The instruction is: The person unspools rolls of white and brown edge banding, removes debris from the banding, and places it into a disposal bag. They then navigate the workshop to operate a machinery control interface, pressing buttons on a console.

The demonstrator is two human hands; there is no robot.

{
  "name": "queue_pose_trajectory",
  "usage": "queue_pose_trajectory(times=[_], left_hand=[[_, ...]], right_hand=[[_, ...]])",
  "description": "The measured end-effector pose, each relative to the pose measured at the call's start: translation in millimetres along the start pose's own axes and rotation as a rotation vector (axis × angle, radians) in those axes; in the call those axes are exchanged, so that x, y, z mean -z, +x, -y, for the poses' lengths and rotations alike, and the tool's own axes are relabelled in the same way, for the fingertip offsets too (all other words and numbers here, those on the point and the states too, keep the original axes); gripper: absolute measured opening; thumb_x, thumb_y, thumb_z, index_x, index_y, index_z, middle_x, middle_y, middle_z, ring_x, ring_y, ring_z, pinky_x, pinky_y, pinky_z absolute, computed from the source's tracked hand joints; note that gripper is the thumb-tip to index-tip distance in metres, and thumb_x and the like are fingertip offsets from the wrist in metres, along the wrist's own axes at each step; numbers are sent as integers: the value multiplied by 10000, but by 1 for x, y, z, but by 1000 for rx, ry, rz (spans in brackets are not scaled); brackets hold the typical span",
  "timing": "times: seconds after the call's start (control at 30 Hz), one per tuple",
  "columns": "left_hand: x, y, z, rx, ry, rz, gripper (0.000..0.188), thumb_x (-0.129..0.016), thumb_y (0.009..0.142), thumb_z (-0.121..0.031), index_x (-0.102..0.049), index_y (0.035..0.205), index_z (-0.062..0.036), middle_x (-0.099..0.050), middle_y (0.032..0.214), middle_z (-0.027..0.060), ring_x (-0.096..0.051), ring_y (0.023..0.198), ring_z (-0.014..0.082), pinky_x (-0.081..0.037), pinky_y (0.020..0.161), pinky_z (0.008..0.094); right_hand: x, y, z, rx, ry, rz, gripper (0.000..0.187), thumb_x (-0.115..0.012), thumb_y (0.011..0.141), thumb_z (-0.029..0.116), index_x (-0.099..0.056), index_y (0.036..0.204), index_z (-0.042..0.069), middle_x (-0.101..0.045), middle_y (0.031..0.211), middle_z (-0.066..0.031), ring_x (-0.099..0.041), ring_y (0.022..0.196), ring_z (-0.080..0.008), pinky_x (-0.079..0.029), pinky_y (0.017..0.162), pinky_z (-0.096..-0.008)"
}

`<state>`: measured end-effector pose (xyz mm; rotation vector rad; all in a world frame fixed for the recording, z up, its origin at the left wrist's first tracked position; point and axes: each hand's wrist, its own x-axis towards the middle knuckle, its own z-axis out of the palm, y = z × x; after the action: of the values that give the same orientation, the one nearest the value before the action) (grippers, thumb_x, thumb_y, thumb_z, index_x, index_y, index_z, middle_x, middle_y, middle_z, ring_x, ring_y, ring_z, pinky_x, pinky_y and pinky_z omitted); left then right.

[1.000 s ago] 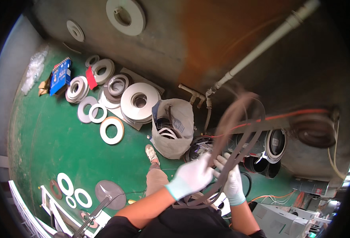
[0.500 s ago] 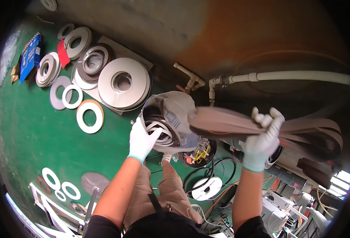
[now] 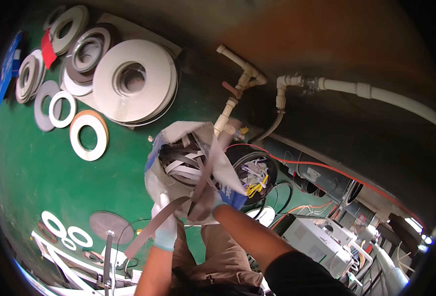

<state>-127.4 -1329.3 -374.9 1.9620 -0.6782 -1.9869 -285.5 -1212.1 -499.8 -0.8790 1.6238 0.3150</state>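
Note:
A whitish sack point(image 3: 172, 132) with blue patches stands open before me, holding tangled brown and white strips point(image 3: 182, 165). At its near left rim, my white-gloved left hand point(image 3: 167, 228) is closed on the sack's edge. My right hand point(image 3: 217, 201) is at the near right rim, mostly hidden by a looped brown strip bundle point(image 3: 205, 190) gathered at it. The fingers are out of sight, but the bundle stays up at that hand. Its upper part is blurred and leans across the sack mouth. A loose tail of the strip trails over my left hand toward the lower left.
Several strip rolls point(image 3: 138, 54) lie on the green floor at the left. Right of the sack stands a black bucket point(image 3: 273, 172) of scraps. Pale pipes point(image 3: 343, 87) run along the wall, with a red hose point(image 3: 321, 166) below. A grey machine point(image 3: 309, 239) stands lower right.
My right hand has brought the brown strip bundle from the right over to the sack. The sack's mouth is wider, and my left hand sits lower on its rim. The view has shifted.

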Motion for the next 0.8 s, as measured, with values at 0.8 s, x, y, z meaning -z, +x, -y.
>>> queue_pose_trajectory(times=[0.8], left_hand=[[21,-6,-8,-160,346,-25,251,-549,1006,-223,-595,922,9,-615,858,94,-518,680,145,-447,633,335]], right_hand=[[-59,177,26,195,-613,368,340,-631,841,190,-762,1132,74,-726,1174,-167,-711,1065,-326,-573,841,-488]])
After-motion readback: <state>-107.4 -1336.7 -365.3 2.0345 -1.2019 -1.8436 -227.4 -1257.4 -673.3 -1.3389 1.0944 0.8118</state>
